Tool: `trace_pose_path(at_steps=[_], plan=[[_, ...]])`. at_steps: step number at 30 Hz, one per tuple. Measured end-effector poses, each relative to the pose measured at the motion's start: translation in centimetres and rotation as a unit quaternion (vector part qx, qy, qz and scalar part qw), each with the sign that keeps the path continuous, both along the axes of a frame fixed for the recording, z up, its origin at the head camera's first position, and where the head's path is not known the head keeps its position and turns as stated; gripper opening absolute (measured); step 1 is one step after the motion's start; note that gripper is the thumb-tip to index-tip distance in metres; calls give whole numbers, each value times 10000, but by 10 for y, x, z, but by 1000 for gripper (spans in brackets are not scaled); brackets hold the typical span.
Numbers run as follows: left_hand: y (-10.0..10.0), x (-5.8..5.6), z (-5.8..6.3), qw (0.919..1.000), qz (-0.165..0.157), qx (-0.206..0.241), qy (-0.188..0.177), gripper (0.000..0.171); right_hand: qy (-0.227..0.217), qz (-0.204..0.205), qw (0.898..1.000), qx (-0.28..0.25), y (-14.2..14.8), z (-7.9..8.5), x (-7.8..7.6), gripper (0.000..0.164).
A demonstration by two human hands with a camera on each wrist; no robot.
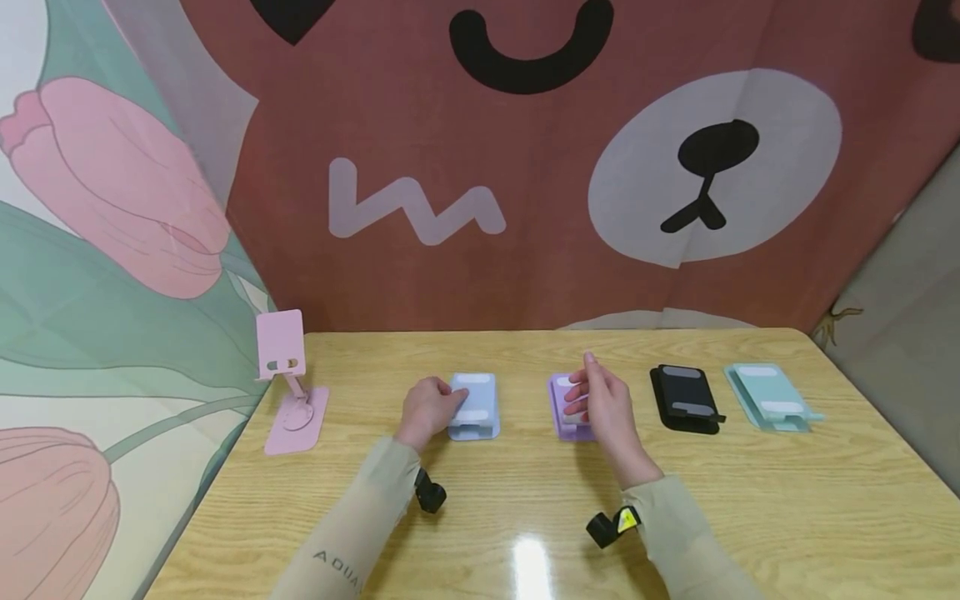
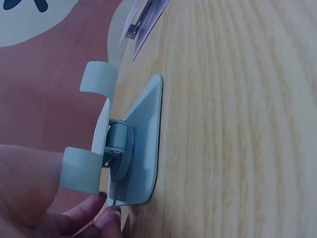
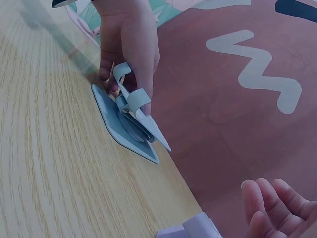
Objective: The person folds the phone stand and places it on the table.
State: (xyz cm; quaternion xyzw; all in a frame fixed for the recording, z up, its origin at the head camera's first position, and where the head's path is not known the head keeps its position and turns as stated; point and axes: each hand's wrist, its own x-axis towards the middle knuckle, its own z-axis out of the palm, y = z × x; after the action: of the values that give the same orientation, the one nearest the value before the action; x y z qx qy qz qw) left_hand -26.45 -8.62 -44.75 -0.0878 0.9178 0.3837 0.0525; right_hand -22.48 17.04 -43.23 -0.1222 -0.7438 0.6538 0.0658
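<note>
A folded light blue phone stand (image 1: 477,405) lies on the table, with my left hand (image 1: 426,408) at its left side. The thumb rests on its top plate, and the fingers curl in at its edge in the right wrist view. From the side, the left wrist view shows the stand's two lips, its hinge and its base plate (image 2: 145,148). Over a folded purple phone stand (image 1: 561,423) hovers my right hand (image 1: 613,410), its fingers loosely bent and holding nothing. It partly hides that stand in the head view.
A pink phone stand (image 1: 281,342) stands unfolded at the table's left end. To the right lie a folded black phone stand (image 1: 684,392) and a folded mint green one (image 1: 768,392). A printed cloth (image 1: 540,275) hangs behind the wooden table (image 1: 480,500).
</note>
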Motion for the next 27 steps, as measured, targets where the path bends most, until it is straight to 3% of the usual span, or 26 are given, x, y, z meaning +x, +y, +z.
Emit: trace_pose_path(at_steps=[7, 17, 27], plan=[[-6, -2, -2, 9991, 73, 380, 190, 43, -38, 23, 10000, -36, 0, 0, 0, 62], [-21, -5, 11, 9963, 31, 374, 771, 42, -114, 56, 9999, 26, 0, 1, 0, 63], [-49, -11, 31, 9906, 349, 819, 1040, 43, -79, 82, 9998, 132, 3, 3, 0, 63]])
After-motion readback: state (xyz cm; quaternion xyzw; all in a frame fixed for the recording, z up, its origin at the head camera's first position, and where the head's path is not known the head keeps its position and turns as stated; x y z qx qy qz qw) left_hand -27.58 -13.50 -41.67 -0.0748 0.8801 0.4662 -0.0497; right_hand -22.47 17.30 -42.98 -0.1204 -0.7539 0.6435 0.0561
